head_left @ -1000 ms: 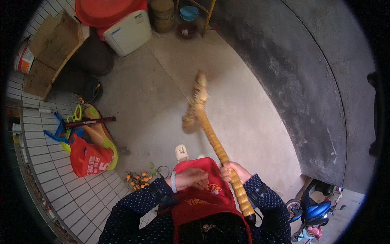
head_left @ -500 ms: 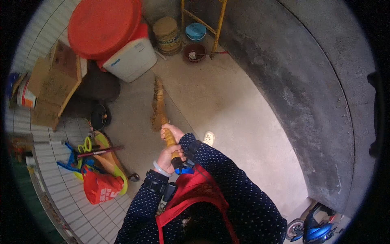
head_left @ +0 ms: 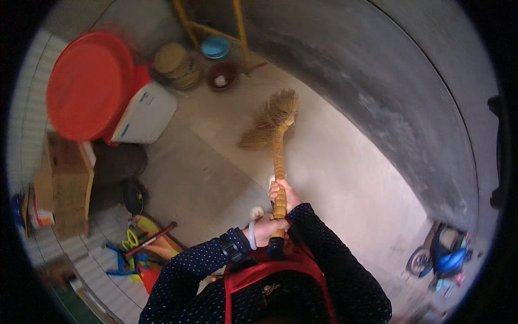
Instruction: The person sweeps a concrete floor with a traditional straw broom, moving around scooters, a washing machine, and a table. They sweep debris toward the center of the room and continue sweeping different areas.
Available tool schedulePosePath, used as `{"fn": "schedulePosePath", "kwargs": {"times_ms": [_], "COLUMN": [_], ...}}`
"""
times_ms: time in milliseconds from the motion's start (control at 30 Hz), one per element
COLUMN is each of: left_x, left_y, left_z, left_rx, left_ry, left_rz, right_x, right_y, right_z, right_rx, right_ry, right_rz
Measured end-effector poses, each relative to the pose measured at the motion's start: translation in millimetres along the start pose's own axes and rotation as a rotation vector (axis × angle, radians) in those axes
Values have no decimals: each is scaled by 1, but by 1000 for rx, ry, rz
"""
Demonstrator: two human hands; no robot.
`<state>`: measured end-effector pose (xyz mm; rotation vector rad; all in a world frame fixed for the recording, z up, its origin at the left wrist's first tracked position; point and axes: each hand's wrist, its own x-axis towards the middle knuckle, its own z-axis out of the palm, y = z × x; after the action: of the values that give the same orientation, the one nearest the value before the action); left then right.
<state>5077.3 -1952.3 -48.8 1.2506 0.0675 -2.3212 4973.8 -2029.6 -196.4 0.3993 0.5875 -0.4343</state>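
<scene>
Pale concrete floor lies beneath the broom, its bristles far and its handle near, wrapped by the right hand and, nearer, the left hand, a two-handed hold that should steer best if kept firm but supple.

Broom left of scooter

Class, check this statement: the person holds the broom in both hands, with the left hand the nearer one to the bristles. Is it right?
Not quite. The head view shows the right hand nearer the bristles; the left hand grips closer to the handle's dark end. Both hands do hold the broom.
</scene>
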Motion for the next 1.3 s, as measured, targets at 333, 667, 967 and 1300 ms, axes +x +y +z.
{"fn": "schedulePosePath", "kwargs": {"times_ms": [333, 667, 967, 1300], "left_x": [-26, -114, 23, 137], "left_y": [-58, -46, 14, -57], "left_z": [24, 16, 49, 199], "left_rx": [214, 202, 211, 437], "left_ry": [-284, -83, 22, -196], "left_rz": [-284, 3, 101, -260], "right_x": [-132, -93, -33, -195], "right_y": [59, 95, -32, -120], "right_z": [-67, 19, 23, -122], "right_rx": [86, -57, -89, 144], "right_ry": [78, -163, -215, -34], "right_rz": [-566, -379, -262, -586]}}
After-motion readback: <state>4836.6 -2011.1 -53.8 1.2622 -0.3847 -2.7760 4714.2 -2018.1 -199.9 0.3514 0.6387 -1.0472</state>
